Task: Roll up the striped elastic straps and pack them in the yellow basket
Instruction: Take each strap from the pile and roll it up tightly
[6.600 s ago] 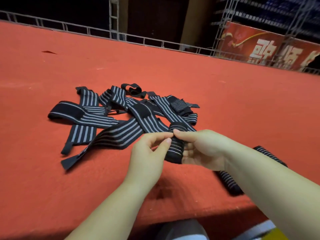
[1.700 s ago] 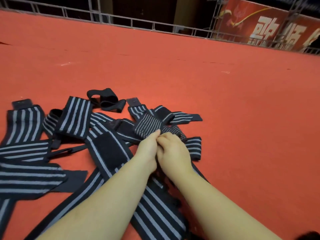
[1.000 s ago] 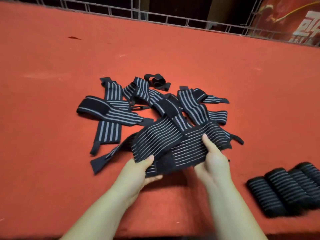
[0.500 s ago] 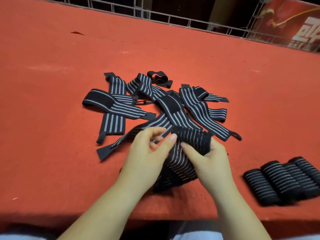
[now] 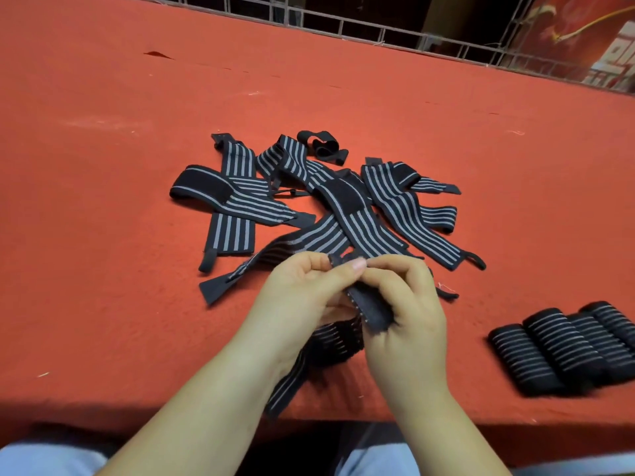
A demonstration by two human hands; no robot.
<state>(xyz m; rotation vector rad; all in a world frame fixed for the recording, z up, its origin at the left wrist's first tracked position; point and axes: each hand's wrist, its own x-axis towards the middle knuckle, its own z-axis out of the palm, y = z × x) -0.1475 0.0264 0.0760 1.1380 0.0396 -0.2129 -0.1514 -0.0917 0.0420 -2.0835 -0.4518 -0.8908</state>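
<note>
A pile of black straps with grey stripes (image 5: 323, 207) lies unrolled on the red table. My left hand (image 5: 302, 297) and my right hand (image 5: 405, 310) meet just in front of the pile and both pinch one end of a single strap (image 5: 369, 305). The rest of that strap hangs below my hands and trails over the table's front edge. Several rolled straps (image 5: 563, 348) lie side by side at the right. The yellow basket is not in view.
The red table (image 5: 103, 269) stretches far to the left and back. A metal railing (image 5: 378, 32) runs along its far edge, with a red banner (image 5: 584, 39) behind at the top right. The table's front edge is close to my body.
My hands pulled one strap out of the pile, spread it between them, then brought its end together. The strap now hangs lower, toward the front edge.
</note>
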